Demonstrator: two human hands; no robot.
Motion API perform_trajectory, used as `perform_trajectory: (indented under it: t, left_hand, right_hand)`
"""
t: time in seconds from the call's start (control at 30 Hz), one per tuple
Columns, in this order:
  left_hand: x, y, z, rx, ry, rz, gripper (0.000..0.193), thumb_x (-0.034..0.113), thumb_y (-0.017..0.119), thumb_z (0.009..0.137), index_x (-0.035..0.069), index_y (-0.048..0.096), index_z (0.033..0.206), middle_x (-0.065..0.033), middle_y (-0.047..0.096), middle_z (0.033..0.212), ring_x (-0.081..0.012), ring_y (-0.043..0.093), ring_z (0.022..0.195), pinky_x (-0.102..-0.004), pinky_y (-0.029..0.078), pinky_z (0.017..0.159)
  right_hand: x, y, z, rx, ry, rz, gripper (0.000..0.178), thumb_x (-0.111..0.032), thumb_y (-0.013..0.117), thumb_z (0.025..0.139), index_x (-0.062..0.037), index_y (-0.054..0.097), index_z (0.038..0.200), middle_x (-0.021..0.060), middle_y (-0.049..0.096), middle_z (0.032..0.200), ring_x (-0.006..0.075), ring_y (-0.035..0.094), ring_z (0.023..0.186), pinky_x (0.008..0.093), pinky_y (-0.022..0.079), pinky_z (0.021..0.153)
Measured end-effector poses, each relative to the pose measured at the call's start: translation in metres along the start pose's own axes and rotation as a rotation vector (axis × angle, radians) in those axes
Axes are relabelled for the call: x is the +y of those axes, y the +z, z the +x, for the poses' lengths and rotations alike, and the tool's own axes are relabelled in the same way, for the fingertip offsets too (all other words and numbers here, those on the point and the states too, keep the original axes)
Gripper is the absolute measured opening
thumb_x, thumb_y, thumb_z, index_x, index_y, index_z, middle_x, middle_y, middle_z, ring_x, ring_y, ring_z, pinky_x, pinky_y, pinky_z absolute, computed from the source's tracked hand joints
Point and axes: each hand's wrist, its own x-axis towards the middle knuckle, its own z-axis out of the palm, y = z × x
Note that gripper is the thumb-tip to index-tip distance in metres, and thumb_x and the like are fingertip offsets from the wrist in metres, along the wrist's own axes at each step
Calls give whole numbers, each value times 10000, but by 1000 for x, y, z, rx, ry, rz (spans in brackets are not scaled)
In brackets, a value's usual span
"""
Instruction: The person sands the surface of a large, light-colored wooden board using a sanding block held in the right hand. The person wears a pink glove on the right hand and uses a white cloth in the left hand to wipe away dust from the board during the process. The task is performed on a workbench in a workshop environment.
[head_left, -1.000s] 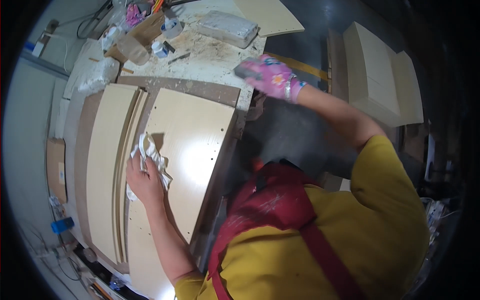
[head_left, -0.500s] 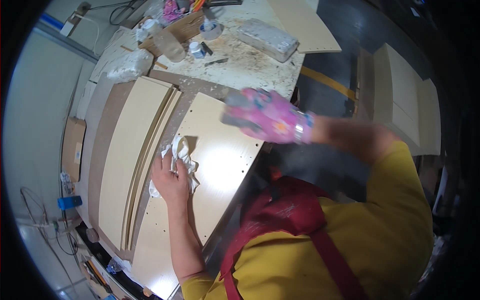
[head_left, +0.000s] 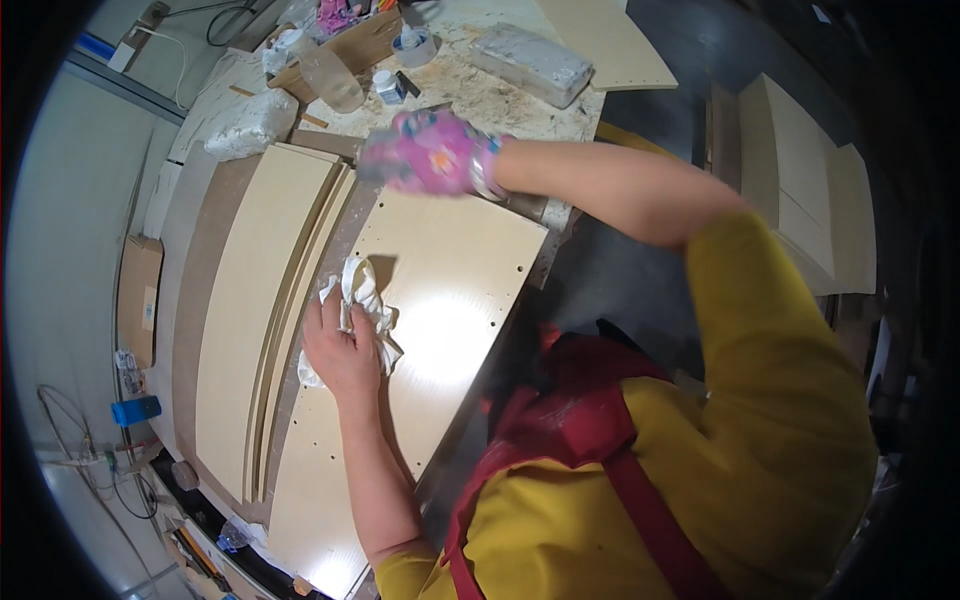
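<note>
A pale wooden panel (head_left: 470, 245) with small drilled holes along its edges lies slantwise in front of me. My bare left hand (head_left: 342, 352) rests at the panel's left side, its fingers closed on a crumpled white cloth (head_left: 368, 290). My right hand (head_left: 430, 155), in a pink flowered glove with grey fingers, is over the panel's far end. Motion smears those fingers, so whether they hold anything cannot be made out. Left of the panel lies a stack of curved pale boards (head_left: 265, 240).
On the far worktable (head_left: 480, 100) are a wrapped block (head_left: 530, 62), a clear bottle (head_left: 332, 80), a small white bottle (head_left: 388, 87) and a tape roll (head_left: 414, 48). A plastic-wrapped bundle (head_left: 250, 125) sits beyond the boards. Large panels (head_left: 790, 170) stand at the right.
My gloved right hand has swept left across the panel's far end, with the forearm following. The left hand keeps its place on the cloth.
</note>
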Motion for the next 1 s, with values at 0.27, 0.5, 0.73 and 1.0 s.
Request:
perform_trajectory:
  t: [0.27, 0.5, 0.73, 1.0]
  left_hand:
    - [-3, -78, -51, -99, -347, -542, 295, 68, 541, 902, -40, 604, 1168, -150, 615, 1017, -234, 595, 945, -345, 464, 862]
    - [7, -91, -154, -119, 16, 137, 351, 181, 658, 774, 65, 676, 1105, -192, 605, 1082, -368, 562, 932, -453, 447, 825]
    - [4, -92, -156, -57, 19, 118, 389, 172, 691, 733, 90, 689, 1113, -164, 609, 1028, -335, 570, 878, -422, 460, 773]
    - [-1, -96, -156, -12, 61, 11, 322, 198, 697, 778, 105, 667, 1085, -154, 607, 1044, -326, 579, 872, -425, 463, 767]
  right_hand:
    - [-29, -76, 2, -80, 155, -6, 568, -475, 526, 904, -237, 476, 1417, 175, 622, 1164, 344, 630, 1037, 421, 510, 878]
    - [-186, 29, 7, -54, -227, 259, 327, -234, 637, 772, -77, 649, 1059, 165, 631, 1025, 316, 649, 939, 447, 562, 736]
    - [-135, 20, 24, -231, -101, 106, 400, -270, 654, 786, -91, 648, 1145, 204, 669, 954, 330, 659, 901, 464, 549, 767]
    - [-296, 47, 22, -79, -286, 160, 442, -317, 602, 829, -127, 593, 1228, 158, 628, 1140, 356, 565, 1116, 497, 465, 923]
